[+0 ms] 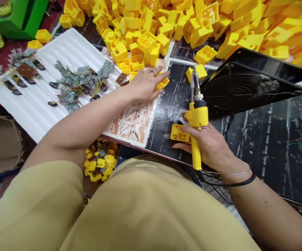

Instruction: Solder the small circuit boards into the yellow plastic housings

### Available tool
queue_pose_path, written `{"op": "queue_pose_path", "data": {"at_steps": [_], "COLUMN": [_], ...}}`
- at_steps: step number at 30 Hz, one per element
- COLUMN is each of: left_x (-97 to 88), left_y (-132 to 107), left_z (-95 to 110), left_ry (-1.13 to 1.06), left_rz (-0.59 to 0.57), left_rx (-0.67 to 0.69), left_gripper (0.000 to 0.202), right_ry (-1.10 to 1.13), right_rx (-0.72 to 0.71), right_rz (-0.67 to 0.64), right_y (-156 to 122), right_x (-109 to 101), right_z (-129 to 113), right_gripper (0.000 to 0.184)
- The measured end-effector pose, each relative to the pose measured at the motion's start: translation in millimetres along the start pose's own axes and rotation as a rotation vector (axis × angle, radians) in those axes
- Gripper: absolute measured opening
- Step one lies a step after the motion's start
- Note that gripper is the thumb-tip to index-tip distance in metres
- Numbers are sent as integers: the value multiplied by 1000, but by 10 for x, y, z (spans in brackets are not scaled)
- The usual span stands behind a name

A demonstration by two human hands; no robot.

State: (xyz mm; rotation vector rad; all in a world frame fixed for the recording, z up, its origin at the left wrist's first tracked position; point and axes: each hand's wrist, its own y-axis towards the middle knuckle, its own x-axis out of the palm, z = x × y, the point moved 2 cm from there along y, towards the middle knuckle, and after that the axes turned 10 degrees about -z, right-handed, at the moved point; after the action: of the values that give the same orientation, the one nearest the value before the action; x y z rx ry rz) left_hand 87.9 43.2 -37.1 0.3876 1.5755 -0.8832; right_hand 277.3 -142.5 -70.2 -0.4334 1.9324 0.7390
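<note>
My left hand (147, 83) reaches across the bench with its fingers stretched apart. A small yellow plastic housing (163, 83) lies under and between those fingers; I cannot tell whether they grip it. In my right hand (211, 141) is a yellow soldering gun (198, 118), its metal tip pointing away from me. The thumb and fingertips of this same hand are around an open yellow housing (178, 133) on the black mat, which is partly hidden behind the hand and gun. Another yellow housing (199, 72) sits just by the gun's tip.
Yellow housings (148, 42) are heaped along the back. A black fan unit (245, 83) stands tilted on the right. On the left, a white foam sheet (46, 115) carries wired small parts (84, 82). A green bin (17, 17) is far left; more yellow pieces (101, 163) lie below the bench edge.
</note>
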Motion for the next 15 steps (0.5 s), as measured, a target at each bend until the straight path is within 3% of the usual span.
{"op": "queue_pose_path", "data": {"at_steps": [3, 7, 9, 12, 14, 15], "left_x": [-15, 16, 46, -3, -77, -103], "left_y": [-93, -532, -663, -595, -453, -380], "left_z": [180, 538, 598, 331, -5, -156], "left_ry": [60, 64, 22, -78, -123, -109], "left_rz": [-42, -174, -165, 38, 160, 157], "left_rx": [-7, 238, 322, 165, -45, -98], "left_gripper": [51, 51, 58, 62, 48, 41], "right_ry": [77, 61, 46, 39, 32, 22], "right_rx": [43, 61, 64, 58, 53, 56], "right_rz": [-4, -1, 9, 21, 28, 32], "right_y": [-87, -186, -202, -197, -184, -175], "right_x": [-10, -37, -44, -42, -44, -49], "right_z": [29, 72, 104, 133, 122, 108], "right_gripper": [53, 44, 42, 44, 47, 49]}}
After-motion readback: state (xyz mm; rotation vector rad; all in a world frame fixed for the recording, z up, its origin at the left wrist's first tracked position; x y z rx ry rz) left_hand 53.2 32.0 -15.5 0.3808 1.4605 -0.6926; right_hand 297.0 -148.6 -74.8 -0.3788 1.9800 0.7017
